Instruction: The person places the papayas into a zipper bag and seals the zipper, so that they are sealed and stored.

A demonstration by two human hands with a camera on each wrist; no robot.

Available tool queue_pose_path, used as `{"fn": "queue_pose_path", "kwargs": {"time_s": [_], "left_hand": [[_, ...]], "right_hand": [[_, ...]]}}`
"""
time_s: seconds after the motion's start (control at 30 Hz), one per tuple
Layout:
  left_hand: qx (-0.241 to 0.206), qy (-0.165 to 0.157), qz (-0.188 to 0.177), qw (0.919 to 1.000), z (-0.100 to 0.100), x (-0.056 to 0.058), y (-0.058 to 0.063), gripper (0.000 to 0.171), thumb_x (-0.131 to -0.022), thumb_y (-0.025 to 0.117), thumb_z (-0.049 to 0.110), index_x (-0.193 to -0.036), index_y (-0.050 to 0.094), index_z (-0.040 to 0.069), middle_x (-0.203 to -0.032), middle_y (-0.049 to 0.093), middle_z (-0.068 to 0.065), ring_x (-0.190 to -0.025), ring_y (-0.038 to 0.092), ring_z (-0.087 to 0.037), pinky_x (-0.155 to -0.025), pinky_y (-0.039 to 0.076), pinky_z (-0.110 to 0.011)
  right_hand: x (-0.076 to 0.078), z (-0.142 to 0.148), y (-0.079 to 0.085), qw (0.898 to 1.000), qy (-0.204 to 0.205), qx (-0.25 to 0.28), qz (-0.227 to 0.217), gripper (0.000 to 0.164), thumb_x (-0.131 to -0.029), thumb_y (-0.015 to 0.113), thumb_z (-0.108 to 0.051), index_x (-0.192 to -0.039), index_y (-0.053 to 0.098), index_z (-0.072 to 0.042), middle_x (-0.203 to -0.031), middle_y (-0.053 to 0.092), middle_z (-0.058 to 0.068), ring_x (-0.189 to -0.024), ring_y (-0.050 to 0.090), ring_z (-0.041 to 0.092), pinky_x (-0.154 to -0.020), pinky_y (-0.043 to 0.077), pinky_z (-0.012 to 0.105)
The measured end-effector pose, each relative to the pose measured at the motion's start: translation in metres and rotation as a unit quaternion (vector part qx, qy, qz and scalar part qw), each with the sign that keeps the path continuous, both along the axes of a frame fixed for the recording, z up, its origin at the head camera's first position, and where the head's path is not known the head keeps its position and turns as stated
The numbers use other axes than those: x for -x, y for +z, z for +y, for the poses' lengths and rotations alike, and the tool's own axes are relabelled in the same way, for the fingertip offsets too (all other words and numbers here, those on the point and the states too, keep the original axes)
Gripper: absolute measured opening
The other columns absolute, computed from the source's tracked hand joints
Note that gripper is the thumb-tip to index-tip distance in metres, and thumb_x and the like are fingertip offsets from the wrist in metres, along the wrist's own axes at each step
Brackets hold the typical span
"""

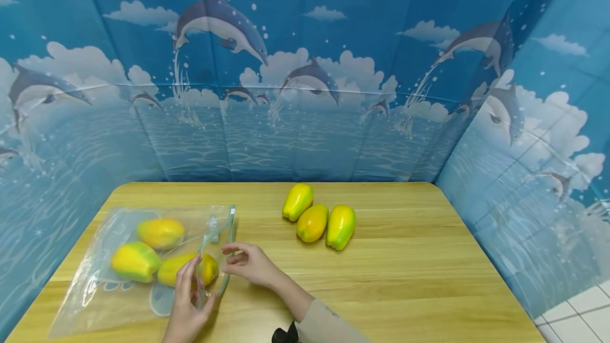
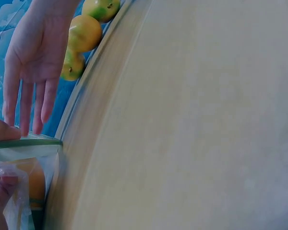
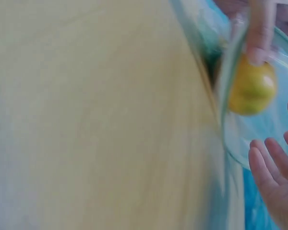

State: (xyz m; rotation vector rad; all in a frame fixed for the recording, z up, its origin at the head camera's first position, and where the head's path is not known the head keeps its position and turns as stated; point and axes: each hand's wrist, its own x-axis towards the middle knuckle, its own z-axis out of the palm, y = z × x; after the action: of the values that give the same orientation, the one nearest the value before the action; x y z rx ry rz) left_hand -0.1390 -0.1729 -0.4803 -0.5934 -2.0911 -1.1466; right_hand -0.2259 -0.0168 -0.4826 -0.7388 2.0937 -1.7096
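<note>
A clear zip bag [image 1: 193, 217] lies on the table at the left, its green-edged mouth facing right. Inside are three yellow-green papayas, one at the back [image 1: 159, 233], one at the left [image 1: 135, 262] and one near the mouth [image 1: 208, 269]. My left hand [image 1: 185, 303] grips the near part of the bag's mouth; in the right wrist view, one finger overlaps the papaya [image 3: 253, 91] just inside. My right hand [image 1: 251, 264] is beside the opening, fingers extended toward it and holding nothing. In the left wrist view its palm [image 2: 36, 57] shows above the bag's rim [image 2: 26, 143].
Three more papayas, one at the back [image 1: 297, 201], one in the middle [image 1: 312, 223] and one at the right [image 1: 341, 226], sit together on the wooden table [image 1: 405, 279]. A blue dolphin-print curtain [image 1: 305, 136] hangs behind the table and along its sides.
</note>
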Motion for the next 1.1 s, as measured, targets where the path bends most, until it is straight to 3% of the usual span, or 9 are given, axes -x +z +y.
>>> {"fn": "queue_pose_path", "kwargs": {"time_s": [0.2,0.5,0.6,0.83,0.93,1.1], "left_hand": [[-0.003,0.003,-0.003,1.0,-0.002,0.003,-0.01,0.098,-0.041,0.069,-0.03,-0.128,0.028,-0.019,-0.119,0.033,-0.03,-0.075,0.037,-0.007,-0.045,0.032,-0.01],[-0.004,0.006,-0.003,1.0,0.002,-0.001,0.004,0.093,-0.041,0.067,-0.031,-0.126,0.03,-0.02,-0.116,0.034,-0.032,-0.074,0.037,-0.007,-0.045,0.031,-0.01],[-0.003,0.007,-0.002,1.0,0.002,-0.002,0.005,0.093,-0.04,0.067,-0.031,-0.125,0.03,-0.02,-0.116,0.034,-0.032,-0.074,0.037,-0.007,-0.045,0.031,-0.011],[-0.005,0.005,-0.004,1.0,0.002,-0.001,0.003,0.094,-0.041,0.067,-0.031,-0.126,0.03,-0.02,-0.117,0.034,-0.032,-0.075,0.037,-0.006,-0.045,0.031,-0.01],[-0.006,0.005,-0.004,1.0,0.0,0.001,-0.003,0.095,-0.041,0.068,-0.031,-0.127,0.03,-0.019,-0.118,0.034,-0.031,-0.075,0.037,-0.006,-0.044,0.031,-0.01],[-0.002,0.006,-0.006,1.0,-0.008,0.01,-0.028,0.1,-0.041,0.071,-0.028,-0.131,0.029,-0.016,-0.123,0.033,-0.028,-0.076,0.037,-0.005,-0.043,0.031,-0.011]], "right_hand": [[0.001,0.025,0.01,0.996,-0.075,0.037,0.01,0.044,-0.085,0.063,-0.011,-0.126,0.052,-0.003,-0.124,0.053,0.015,-0.109,0.053,0.032,-0.089,0.047,0.027],[-0.006,0.07,0.053,0.978,-0.177,0.076,0.081,0.045,-0.083,0.062,0.0,-0.125,0.048,0.006,-0.125,0.05,0.023,-0.112,0.048,0.039,-0.095,0.04,0.048],[-0.005,0.084,0.058,0.965,-0.224,0.087,0.102,0.046,-0.081,0.063,0.002,-0.124,0.047,0.008,-0.124,0.05,0.024,-0.112,0.048,0.041,-0.095,0.039,0.05],[-0.002,0.115,0.057,0.924,-0.341,0.108,0.134,0.047,-0.078,0.065,0.005,-0.122,0.048,0.01,-0.123,0.051,0.023,-0.111,0.048,0.039,-0.095,0.039,0.051],[-0.003,0.127,0.056,0.907,-0.382,0.105,0.142,0.048,-0.078,0.065,0.006,-0.122,0.047,0.011,-0.122,0.05,0.024,-0.112,0.047,0.04,-0.095,0.038,0.051],[-0.005,0.141,0.053,0.881,-0.437,0.09,0.159,0.046,-0.077,0.065,0.008,-0.12,0.048,0.012,-0.121,0.049,0.028,-0.111,0.045,0.044,-0.095,0.038,0.052]]}}
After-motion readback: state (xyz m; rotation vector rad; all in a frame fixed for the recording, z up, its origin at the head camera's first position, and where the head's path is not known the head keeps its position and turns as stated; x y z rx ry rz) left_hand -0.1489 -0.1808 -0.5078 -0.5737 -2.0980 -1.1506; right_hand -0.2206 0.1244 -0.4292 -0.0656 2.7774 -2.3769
